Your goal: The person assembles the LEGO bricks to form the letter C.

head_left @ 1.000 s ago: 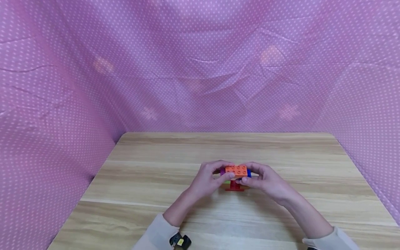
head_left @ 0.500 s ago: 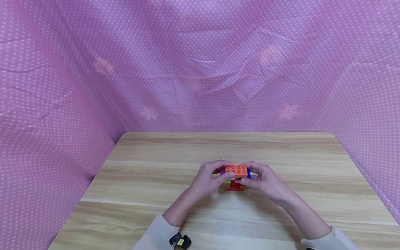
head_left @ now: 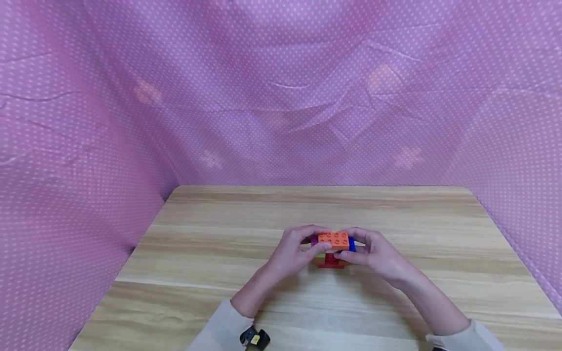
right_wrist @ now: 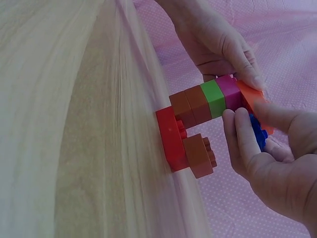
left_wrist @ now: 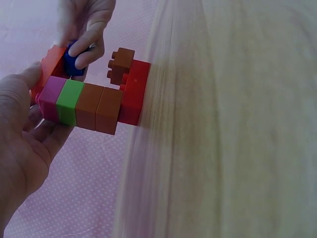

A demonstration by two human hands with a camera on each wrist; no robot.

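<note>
A toy-brick build stands on the table, with a red brick (left_wrist: 134, 94) as its base. One column on it has two brown bricks (right_wrist: 190, 108), a green brick (right_wrist: 213, 98) and a magenta brick (right_wrist: 229, 91). The orange brick (head_left: 333, 239) lies across the top, its far end overhanging. My left hand (head_left: 290, 251) pinches the orange brick above that column. A blue brick (right_wrist: 258, 133) sits under the overhang, and my right hand (head_left: 378, 253) grips it from the other side. Below the blue brick, a single brown brick (left_wrist: 122, 66) is on the base, with a gap between them.
The wood-grain table (head_left: 210, 282) extends around the build. Pink dotted cloth (head_left: 281, 97) hangs behind and at both sides. A black strapped device (head_left: 254, 337) is on the left wrist, below a light sleeve (head_left: 221, 329).
</note>
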